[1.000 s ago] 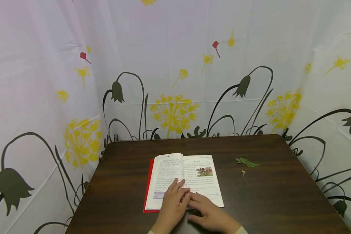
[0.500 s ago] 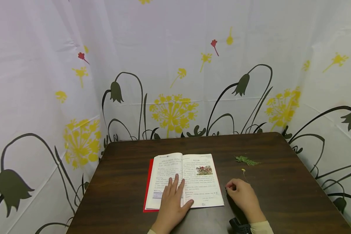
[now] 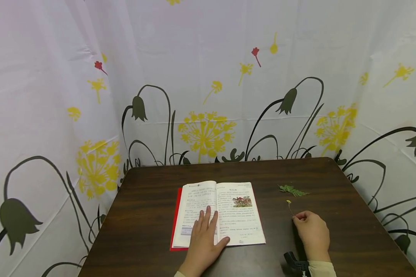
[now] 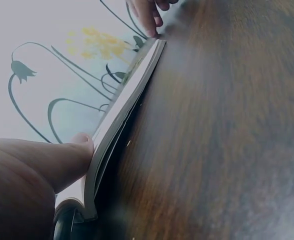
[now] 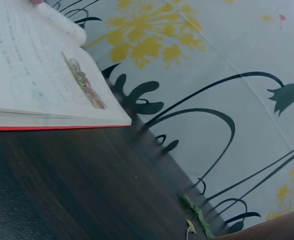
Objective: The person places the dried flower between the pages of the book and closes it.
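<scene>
An open book with a red cover lies on the dark wooden table. My left hand rests across its lower middle with fingers spread; in the left wrist view its thumb presses near the page edge. To the right of the book, my right hand pinches the lower stem of a small yellow flower with thumb and forefinger. The fingertips are out of sight in the right wrist view, where the flower's head shows near the bottom edge. A green fern-like leaf lies just beyond the flower.
The wooden table extends around the book on both sides. A white curtain printed with flowers hangs behind its far edge. A black wrist strap is worn on my right wrist.
My right hand has left the book and my left hand, moving right across the table to the yellow flower's stem. The left hand stays on the book, its fingers now more spread.
</scene>
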`<state>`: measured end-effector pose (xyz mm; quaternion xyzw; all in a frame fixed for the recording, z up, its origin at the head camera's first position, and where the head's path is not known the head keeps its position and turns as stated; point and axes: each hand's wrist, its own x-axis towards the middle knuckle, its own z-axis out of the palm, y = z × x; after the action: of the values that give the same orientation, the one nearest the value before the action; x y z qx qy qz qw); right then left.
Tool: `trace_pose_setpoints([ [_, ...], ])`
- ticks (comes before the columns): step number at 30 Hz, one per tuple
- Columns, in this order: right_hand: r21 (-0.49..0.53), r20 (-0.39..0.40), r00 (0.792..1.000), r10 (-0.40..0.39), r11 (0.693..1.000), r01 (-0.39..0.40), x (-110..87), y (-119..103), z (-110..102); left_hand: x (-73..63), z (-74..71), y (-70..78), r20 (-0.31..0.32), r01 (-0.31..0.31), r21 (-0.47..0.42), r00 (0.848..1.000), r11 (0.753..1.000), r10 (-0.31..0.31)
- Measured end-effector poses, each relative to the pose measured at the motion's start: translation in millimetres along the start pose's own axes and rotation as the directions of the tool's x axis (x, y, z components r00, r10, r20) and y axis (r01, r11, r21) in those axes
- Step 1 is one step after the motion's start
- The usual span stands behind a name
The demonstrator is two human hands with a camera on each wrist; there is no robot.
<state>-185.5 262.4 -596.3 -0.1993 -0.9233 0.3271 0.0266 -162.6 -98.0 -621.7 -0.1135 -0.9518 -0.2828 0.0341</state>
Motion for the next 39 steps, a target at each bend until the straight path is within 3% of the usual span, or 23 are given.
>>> trace_pose_setpoints([
  [7, -0.03, -0.051, 0.998, -0.031, 0.999, 0.029, 0.2, -2, 9, 0.7, -1.3, 0.7, 0.004, 0.01, -0.028, 1.0, 1.0, -0.01],
  [12, -0.044, -0.035, 0.999, -0.041, 0.998, 0.04, 0.5, -3, 14, -0.6, -2.1, -0.1, 0.003, 0.009, -0.031, 1.0, 0.999, -0.009],
  [19, 0.016, -0.133, 0.98, -0.147, 0.989, 0.15, -2.3, -11, 18, 1.7, -0.2, -1.4, -0.008, 0.011, -0.028, 1.0, 1.0, -0.011],
  [26, 0.087, -0.119, 0.979, -0.168, 0.98, 0.178, -5.8, -18, 21, 1.2, -0.8, -0.1, 0.007, 0.015, -0.032, 1.0, 0.999, -0.015],
  [39, 0.09, -0.141, 0.974, -0.177, 0.978, 0.19, -6.7, -20, 27, 0.6, 1.5, -2.4, -0.001, 0.012, -0.021, 1.0, 1.0, -0.012],
])
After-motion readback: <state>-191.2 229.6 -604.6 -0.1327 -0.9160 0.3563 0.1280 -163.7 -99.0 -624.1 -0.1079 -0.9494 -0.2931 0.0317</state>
